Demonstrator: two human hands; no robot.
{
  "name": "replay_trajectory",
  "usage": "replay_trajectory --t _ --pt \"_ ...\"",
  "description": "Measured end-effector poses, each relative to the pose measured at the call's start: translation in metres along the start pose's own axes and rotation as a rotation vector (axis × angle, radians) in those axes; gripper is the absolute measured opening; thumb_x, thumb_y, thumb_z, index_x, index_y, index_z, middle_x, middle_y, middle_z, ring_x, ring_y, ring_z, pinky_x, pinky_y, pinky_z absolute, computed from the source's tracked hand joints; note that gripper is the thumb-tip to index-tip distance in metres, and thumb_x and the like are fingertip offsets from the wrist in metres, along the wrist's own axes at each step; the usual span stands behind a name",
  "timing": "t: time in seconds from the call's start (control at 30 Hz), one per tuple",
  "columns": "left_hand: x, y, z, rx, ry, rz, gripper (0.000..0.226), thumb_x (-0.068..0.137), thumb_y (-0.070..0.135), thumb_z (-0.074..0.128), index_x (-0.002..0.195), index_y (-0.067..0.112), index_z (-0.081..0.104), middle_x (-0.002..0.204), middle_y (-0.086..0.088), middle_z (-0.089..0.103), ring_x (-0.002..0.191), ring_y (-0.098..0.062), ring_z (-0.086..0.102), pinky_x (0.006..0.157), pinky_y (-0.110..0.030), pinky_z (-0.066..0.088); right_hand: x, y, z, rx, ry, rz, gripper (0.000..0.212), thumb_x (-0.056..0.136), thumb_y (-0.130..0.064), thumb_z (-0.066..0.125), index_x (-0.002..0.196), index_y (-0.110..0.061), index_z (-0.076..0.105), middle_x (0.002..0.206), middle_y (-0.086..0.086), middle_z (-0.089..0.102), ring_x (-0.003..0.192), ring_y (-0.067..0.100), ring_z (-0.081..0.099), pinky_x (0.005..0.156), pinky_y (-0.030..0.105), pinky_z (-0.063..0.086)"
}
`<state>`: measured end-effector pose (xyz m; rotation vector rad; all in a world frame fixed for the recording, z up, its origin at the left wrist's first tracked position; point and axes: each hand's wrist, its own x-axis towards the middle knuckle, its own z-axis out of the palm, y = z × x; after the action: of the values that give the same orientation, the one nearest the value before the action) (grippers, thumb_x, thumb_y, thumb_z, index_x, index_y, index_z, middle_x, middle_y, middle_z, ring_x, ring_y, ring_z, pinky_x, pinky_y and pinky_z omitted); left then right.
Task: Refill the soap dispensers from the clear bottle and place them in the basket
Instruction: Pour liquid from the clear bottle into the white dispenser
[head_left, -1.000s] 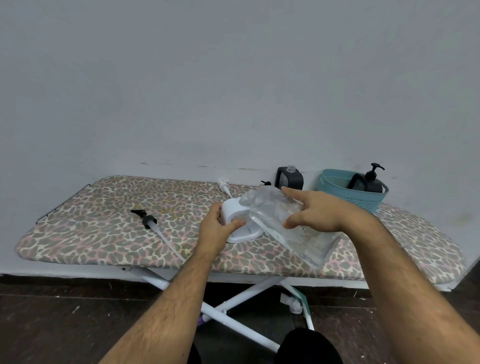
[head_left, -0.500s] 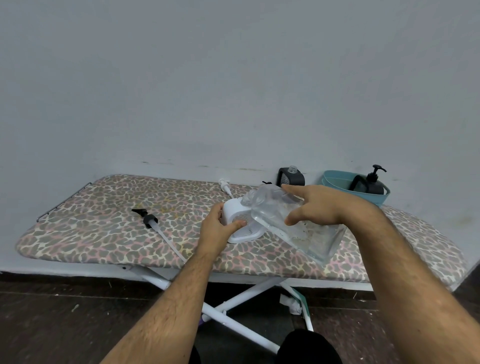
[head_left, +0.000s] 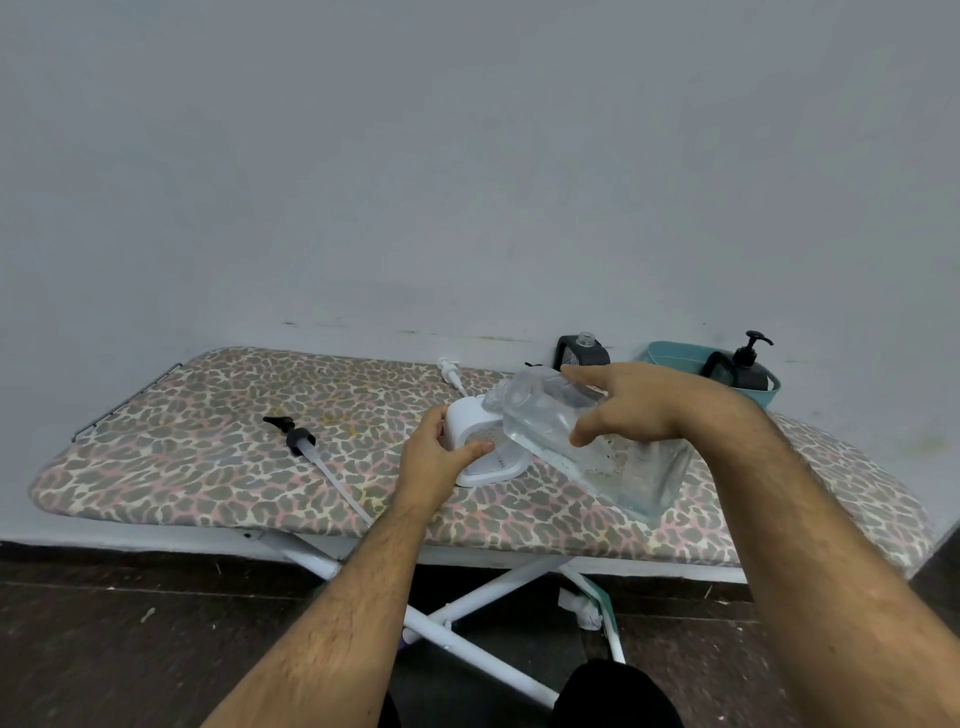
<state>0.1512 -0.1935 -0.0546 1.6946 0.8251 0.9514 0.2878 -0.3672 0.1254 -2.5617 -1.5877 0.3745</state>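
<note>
Since a moment ago the clear plastic bottle (head_left: 587, 441) tips a little steeper over the white soap dispenser (head_left: 480, 441) mid-board. The right hand (head_left: 639, 405) grips the bottle's slippery, pliable sides; the left hand (head_left: 436, 457) clasps the dispenser.

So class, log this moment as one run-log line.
right hand: tilts clear bottle | left hand: grips white dispenser | basket: one black dispenser

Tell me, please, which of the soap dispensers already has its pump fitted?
The black dispenser in the teal basket has its pump on. The black one by the wall and the white one held by the left hand are open-necked.
</note>
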Motion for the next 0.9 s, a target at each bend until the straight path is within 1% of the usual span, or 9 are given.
replay_trajectory --t 0.23,0.4,0.63,0.8,0.9 --pt "0.001 -0.001 0.000 0.002 0.000 -0.004 0.049 0.072 0.029 0.086 0.110 0.029 0.055 0.107 0.006 0.065 0.095 -0.015 0.065 0.080 -0.045 0.059 -0.002 -0.004 -0.002 -0.016 -0.001 -0.001 0.088 0.081 -0.045 0.072 0.155 -0.040 0.026 0.157 -0.011 0.038 0.130 0.017 0.050 0.099 0.029 0.044" --pt "0.001 -0.002 0.000 0.003 0.004 -0.007 0.050 0.072 0.029 0.086 0.111 0.028 0.056 0.107 0.005 0.065 0.095 -0.016 0.065 0.079 -0.043 0.059 -0.003 -0.006 -0.005 -0.031 -0.003 0.003 0.088 0.082 -0.044 0.073 0.156 -0.038 0.025 0.157 -0.009 0.038 0.136 0.019 0.045 0.107 0.033 0.038" --pt "0.001 -0.003 0.000 -0.001 0.005 -0.006 0.050 0.072 0.029 0.086 0.112 0.026 0.057 0.107 0.004 0.067 0.095 -0.015 0.066 0.078 -0.040 0.059 -0.004 -0.009 -0.005 -0.028 -0.007 0.013 0.088 0.081 -0.044 0.072 0.155 -0.040 0.025 0.157 -0.008 0.038 0.134 0.018 0.046 0.105 0.033 0.041" --pt "0.000 -0.001 0.000 -0.004 0.005 -0.004 0.049 0.073 0.027 0.086 0.111 0.028 0.056 0.107 0.005 0.066 0.094 -0.014 0.065 0.076 -0.038 0.059 -0.005 -0.009 -0.006 -0.037 -0.012 0.015 0.088 0.081 -0.044 0.072 0.155 -0.039 0.026 0.157 -0.008 0.038 0.136 0.019 0.045 0.108 0.035 0.038" --pt "0.000 -0.001 0.000 -0.003 0.005 0.002 0.049 0.073 0.027 0.086 0.111 0.028 0.056 0.106 0.006 0.065 0.095 -0.013 0.065 0.076 -0.036 0.058 -0.006 -0.010 -0.008 -0.030 -0.022 0.022 0.088 0.081 -0.043 0.073 0.155 -0.040 0.025 0.158 -0.009 0.036 0.130 0.018 0.049 0.106 0.035 0.040"
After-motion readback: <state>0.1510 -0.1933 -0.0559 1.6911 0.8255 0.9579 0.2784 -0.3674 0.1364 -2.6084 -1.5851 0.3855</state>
